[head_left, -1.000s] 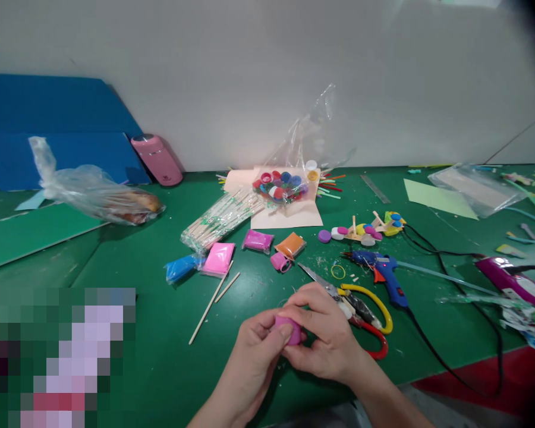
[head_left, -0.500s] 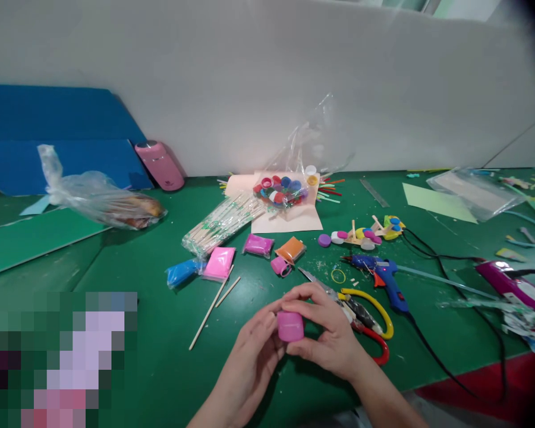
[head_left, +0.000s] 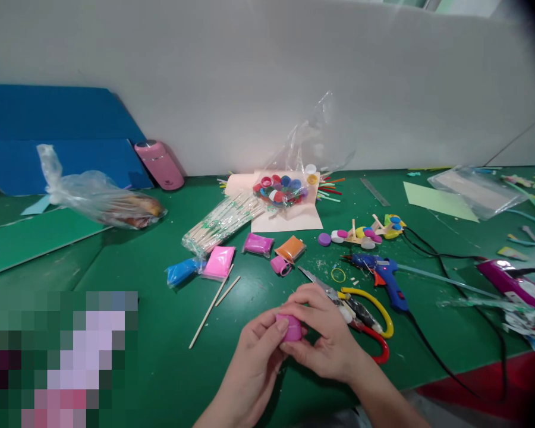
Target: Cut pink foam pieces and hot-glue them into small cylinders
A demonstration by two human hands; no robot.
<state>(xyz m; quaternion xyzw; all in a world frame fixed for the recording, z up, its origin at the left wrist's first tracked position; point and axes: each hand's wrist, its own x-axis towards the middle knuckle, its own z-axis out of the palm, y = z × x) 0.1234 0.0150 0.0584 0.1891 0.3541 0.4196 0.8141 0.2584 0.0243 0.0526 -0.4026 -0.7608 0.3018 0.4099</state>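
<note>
Both hands hold a small pink lump of modelling clay (head_left: 293, 330), shaped like a short rounded block, above the near middle of the table. My left hand (head_left: 259, 352) is closed on its left side, the thumb pressing the upper left edge. The fingers of my right hand (head_left: 323, 336) curl over the top and right side, with the thumb underneath. Just beyond the hands lies a small magenta packet (head_left: 280, 266), apparently opened. Scissors (head_left: 368, 321) with yellow and red handles lie right beside my right hand.
A blue glue gun (head_left: 378, 273) with a trailing black cord lies to the right. Clay packets, including a blue one (head_left: 182, 272) and an orange one (head_left: 290, 248), sit ahead. Behind them are bagged sticks (head_left: 223, 223) and bottle caps (head_left: 280, 189). Wooden sticks (head_left: 211, 309) lie left.
My left thumb has come over onto the clay and its fingers have curled in. The clay looks tilted and more covered; the things on the table stay where they were.
</note>
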